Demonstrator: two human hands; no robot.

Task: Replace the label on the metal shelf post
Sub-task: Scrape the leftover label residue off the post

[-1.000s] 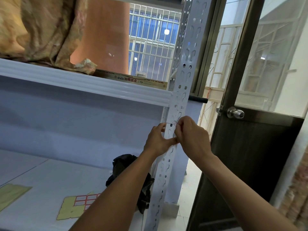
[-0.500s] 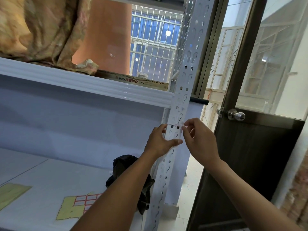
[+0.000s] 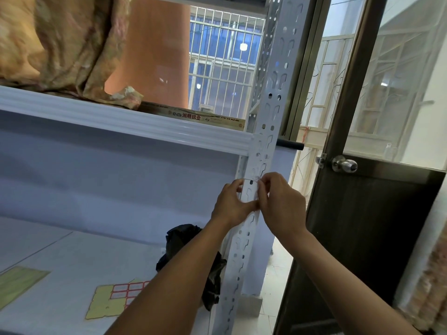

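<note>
Label (image 3: 251, 189) sits on front face of metal shelf post (image 3: 273, 93), just below upper shelf's front edge (image 3: 121, 122); pale, hard to make out. Left hand (image 3: 232, 204) braces post's left edge, thumb across the face. Right hand (image 3: 280, 201) pinches at label's right edge with fingertips; whether it actually grips the label, cannot tell. Step looks like peeling or pressing the label; can't say which. Next move needs a steady pull or rub along the post. Sticker sheet (image 3: 116, 296) lies on lower shelf (image 3: 48, 250), near its front edge.
</note>
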